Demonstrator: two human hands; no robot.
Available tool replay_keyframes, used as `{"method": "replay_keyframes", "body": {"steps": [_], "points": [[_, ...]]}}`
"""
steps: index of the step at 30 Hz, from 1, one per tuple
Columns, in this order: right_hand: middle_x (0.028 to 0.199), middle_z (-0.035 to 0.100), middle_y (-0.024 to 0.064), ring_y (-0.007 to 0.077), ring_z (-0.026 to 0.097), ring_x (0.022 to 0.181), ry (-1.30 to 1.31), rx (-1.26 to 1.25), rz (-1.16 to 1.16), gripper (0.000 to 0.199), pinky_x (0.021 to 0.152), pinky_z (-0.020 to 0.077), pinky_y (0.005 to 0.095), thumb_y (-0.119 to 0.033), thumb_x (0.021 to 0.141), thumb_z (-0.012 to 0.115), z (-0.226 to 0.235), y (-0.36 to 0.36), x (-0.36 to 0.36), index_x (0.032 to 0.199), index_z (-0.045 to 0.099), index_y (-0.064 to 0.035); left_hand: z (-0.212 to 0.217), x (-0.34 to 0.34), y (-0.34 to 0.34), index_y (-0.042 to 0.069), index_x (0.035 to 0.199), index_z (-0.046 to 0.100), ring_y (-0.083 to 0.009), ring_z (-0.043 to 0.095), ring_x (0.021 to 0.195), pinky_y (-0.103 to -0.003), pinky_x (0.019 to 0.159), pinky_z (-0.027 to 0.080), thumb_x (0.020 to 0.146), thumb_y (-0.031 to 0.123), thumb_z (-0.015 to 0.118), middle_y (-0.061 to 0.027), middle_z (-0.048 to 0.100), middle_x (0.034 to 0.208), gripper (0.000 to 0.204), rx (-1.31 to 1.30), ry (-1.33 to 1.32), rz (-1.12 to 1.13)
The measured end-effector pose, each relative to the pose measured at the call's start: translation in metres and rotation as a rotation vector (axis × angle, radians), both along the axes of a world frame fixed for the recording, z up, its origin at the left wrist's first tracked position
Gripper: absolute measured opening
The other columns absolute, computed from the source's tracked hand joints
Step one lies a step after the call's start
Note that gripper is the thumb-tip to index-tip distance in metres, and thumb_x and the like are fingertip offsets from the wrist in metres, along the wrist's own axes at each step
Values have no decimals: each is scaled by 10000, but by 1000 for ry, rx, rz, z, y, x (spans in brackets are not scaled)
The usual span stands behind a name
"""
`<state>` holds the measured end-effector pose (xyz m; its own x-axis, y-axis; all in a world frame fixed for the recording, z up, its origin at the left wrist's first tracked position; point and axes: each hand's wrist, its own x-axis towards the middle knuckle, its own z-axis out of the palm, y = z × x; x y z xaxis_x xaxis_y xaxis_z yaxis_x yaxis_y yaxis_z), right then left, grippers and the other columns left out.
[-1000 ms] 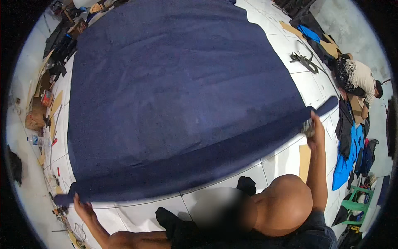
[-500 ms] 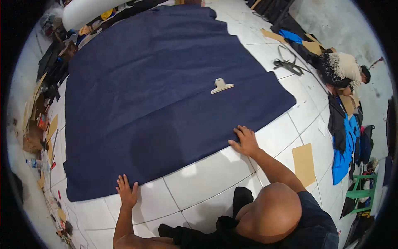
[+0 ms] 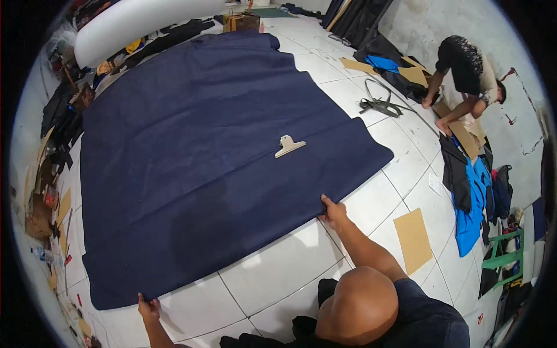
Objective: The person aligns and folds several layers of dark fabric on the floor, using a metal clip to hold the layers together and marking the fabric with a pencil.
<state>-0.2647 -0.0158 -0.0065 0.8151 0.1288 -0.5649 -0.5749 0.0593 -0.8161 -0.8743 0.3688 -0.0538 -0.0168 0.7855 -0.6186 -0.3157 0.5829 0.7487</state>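
A large dark navy cloth (image 3: 191, 145) lies spread on the floor, with a fold line running across its nearer part. A wide metal bulldog clip (image 3: 289, 147) rests on top, right of the middle. At the near left, my left hand (image 3: 149, 308) pinches the cloth's front edge, thumb above and the other fingers partly hidden. My right hand (image 3: 333, 212) grips the same edge farther right, its thumb on top and its fingers tucked beneath. My bent knee (image 3: 362, 296) shows at the lower right.
White floor tiles (image 3: 278, 261) surround the cloth. A tan cardboard piece (image 3: 413, 240) lies right of my right arm. Tangled dark straps (image 3: 380, 106) lie beyond it. At the right wall, another person (image 3: 464, 75) bends over cardboard beside blue and black fabric (image 3: 473, 209). A green frame (image 3: 503, 259) stands nearby.
Both hands lay flat with fingers on the cloth; now they grasp its front edge. My left hand has shifted left along it. The view has moved, and the other person has changed posture.
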Motion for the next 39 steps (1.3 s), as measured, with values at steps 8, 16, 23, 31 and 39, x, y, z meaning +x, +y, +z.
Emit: {"method": "replay_keyframes", "body": {"steps": [8,16,23,31,39], "points": [[1080,616,76,224,596,847,-123,-73,152,528,642,490,358,-407,765,709,-56,-90,47,1134,616,-41,2,7,-120,-19,1197,508,-261,623,796,-387,730,527,922,314,545,-128,597,1116,433,24,78,17],[1261,513,221,394,534,1111,-620,-1524,335,824,948,439,463,-373,722,778,-4,-99,72,1327,387,28,22,-48,-105,-30,1298,449,-229,574,941,-337,781,507,818,428,675,-142,537,1217,701,31,322,293],[1304,476,208,371,479,1191,-1340,-1162,1140,528,1017,387,426,-145,795,667,70,102,-18,1281,485,-47,20,-170,-23,-41,1354,395,-280,450,1239,-392,1061,336,899,443,566,-131,462,1360,686,106,296,222],[1250,495,236,400,446,1202,-1355,-1065,1499,512,1054,324,457,-257,804,562,7,170,33,1220,495,35,16,-261,1,-35,1250,460,-286,620,956,-396,776,541,904,364,579,-176,603,1116,541,222,378,213],[995,540,261,441,495,1011,-1723,-817,1412,421,902,385,490,-348,847,515,-38,136,97,988,542,48,52,-225,-4,60,952,540,-80,369,365,-235,317,268,919,409,560,2,495,596,352,29,563,187]]}}
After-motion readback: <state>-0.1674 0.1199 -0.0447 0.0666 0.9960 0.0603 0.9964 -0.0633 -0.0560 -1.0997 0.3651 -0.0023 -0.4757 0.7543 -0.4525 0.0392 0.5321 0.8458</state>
